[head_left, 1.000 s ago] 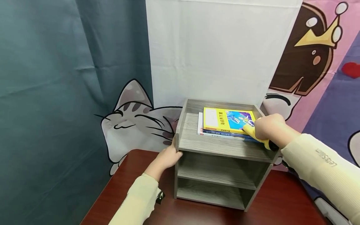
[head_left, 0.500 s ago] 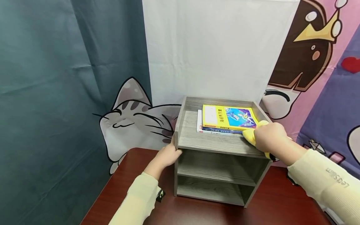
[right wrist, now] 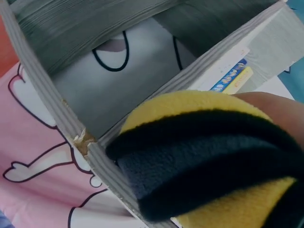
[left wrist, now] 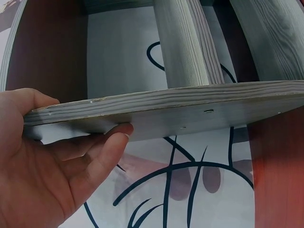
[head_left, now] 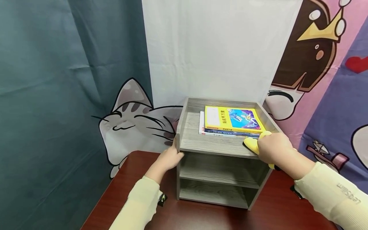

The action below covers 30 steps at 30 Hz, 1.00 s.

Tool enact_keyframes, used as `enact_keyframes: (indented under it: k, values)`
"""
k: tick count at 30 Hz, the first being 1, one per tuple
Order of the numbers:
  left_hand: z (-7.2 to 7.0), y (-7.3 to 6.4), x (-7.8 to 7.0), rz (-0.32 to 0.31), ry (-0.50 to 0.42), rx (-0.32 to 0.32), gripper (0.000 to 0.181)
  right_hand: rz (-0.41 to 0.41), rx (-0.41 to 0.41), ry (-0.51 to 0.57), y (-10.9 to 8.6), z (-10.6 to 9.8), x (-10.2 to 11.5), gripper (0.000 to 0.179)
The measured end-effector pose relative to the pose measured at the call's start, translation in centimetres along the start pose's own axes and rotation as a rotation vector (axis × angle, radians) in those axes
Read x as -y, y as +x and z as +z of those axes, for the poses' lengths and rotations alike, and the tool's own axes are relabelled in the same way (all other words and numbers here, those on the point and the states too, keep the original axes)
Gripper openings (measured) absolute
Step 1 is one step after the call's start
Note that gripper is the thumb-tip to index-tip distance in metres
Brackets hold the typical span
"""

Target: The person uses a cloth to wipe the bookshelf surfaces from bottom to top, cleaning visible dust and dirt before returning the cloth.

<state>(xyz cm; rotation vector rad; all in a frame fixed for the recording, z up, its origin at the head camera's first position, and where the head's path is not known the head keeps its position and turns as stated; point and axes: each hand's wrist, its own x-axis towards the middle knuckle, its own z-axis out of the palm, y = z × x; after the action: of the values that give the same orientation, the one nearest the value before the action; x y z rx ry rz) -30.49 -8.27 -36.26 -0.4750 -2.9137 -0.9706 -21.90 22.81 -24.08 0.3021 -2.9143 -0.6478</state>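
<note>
A grey wood-grain shelf unit stands on the table. At its left side, my left hand grips the side panel; in the left wrist view the thumb is on one face of the panel and fingers are on the other. My right hand holds a fuzzy yellow and black cloth at the front right corner of the top. In the right wrist view the cloth bunches over the shelf's edge, hiding most of that hand. Just behind it lies a stack of books, a yellow one uppermost.
Two lower compartments of the unit face me. The red-brown table extends on both sides. Behind the unit hangs a white cloth backdrop, with a teal curtain at left and printed cartoon fabric at right.
My right hand has moved the cloth from beside the yellow book forward to the front right corner of the top. The left hand keeps its grip on the panel.
</note>
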Motion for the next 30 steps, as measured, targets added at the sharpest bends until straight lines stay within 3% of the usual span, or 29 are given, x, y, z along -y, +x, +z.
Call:
enact_keyframes:
  k: [4,11,17,25,30]
  values:
    - [0.1,-0.2,0.0,0.019,0.002,-0.009,0.074,0.008,-0.032,0.042,-1.4,-0.1,0.1,0.025]
    - [0.0,-0.3,0.2,0.004,0.002,-0.016,0.072,-0.025,-0.162,0.075,-4.2,0.1,0.7,0.031]
    - [0.2,-0.3,0.3,-0.01,-0.002,-0.005,0.075,0.027,-0.258,0.086,-6.8,0.8,1.2,0.016]
    - [0.4,-0.7,1.2,0.012,-0.025,0.022,0.082,0.081,-0.205,0.093,-10.8,3.7,1.7,0.024]
    - [0.8,-1.0,2.0,0.046,-0.131,0.097,0.086,0.136,-0.138,0.129,-12.1,6.6,0.7,0.02]
